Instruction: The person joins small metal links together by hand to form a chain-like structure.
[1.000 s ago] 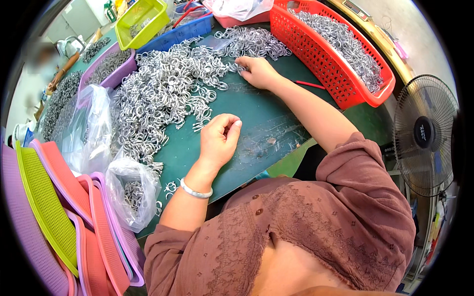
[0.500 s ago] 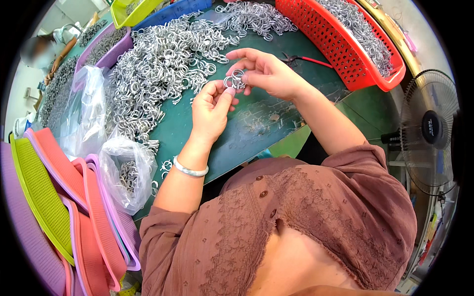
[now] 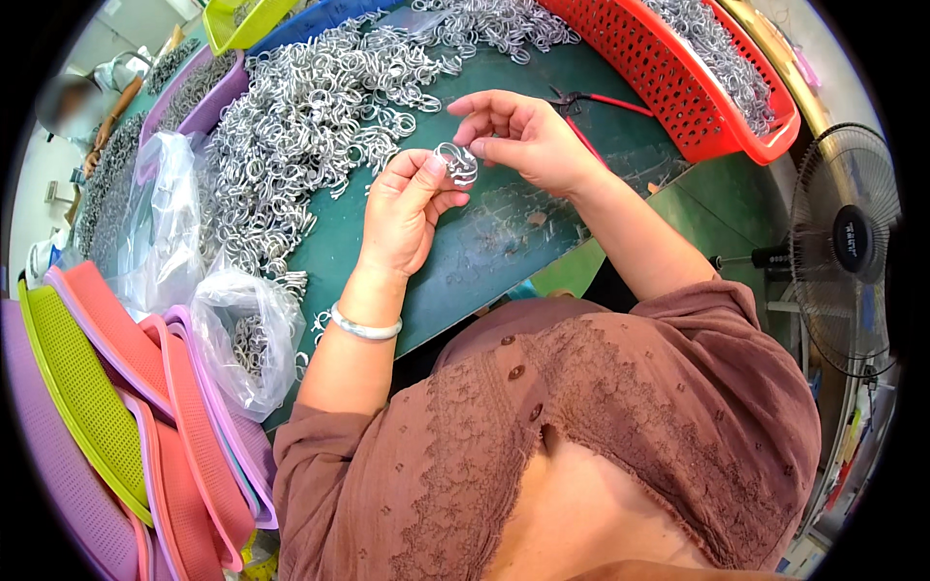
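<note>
Both of my hands meet over the green table [image 3: 504, 252], pinching a small cluster of silver metal rings [image 3: 457, 163] between them. My left hand [image 3: 407, 208] grips the rings from the left with thumb and forefinger; a silver bangle [image 3: 363, 327] circles its wrist. From the right, my right hand [image 3: 523, 136] holds the same rings with its fingertips. A large heap of loose silver rings [image 3: 310, 126] lies just beyond and left of my hands.
A red basket [image 3: 678, 87] of rings stands at the back right, red-handled pliers [image 3: 591, 102] beside it. Clear plastic bags [image 3: 242, 334] with rings and stacked pink, green and purple baskets [image 3: 107, 407] sit at the left. A fan [image 3: 848, 242] stands at the right.
My right hand drew back from the ring pile to meet my left hand. Both now hold a cluster of rings, lifted closer to me.
</note>
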Tool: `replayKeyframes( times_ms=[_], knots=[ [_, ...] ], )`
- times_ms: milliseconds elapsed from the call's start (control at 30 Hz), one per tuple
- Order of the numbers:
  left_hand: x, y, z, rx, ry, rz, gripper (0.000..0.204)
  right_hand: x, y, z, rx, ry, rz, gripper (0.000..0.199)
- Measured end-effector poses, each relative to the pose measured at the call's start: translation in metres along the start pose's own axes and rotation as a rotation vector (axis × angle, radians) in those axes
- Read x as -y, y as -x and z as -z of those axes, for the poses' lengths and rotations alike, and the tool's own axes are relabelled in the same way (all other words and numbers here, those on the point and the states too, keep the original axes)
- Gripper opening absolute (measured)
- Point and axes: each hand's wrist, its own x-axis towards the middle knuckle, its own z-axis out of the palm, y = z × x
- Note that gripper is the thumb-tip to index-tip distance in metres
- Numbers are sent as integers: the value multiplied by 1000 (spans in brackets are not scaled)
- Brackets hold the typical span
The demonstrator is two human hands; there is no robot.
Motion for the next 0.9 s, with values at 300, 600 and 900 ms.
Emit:
replayKeyframes(
  times_ms=[300,600,900],
  knots=[
    [0,0,2,-19,98,71,14,-9,3,-3,30,-43,-27,33],
    [-1,-1,3,-20,127,89,17,-8,5,-7,-9,-67,1,30],
    [-2,0,0,58,177,85,24,-17,4,-6,-42,-140,2,28]
  ],
)
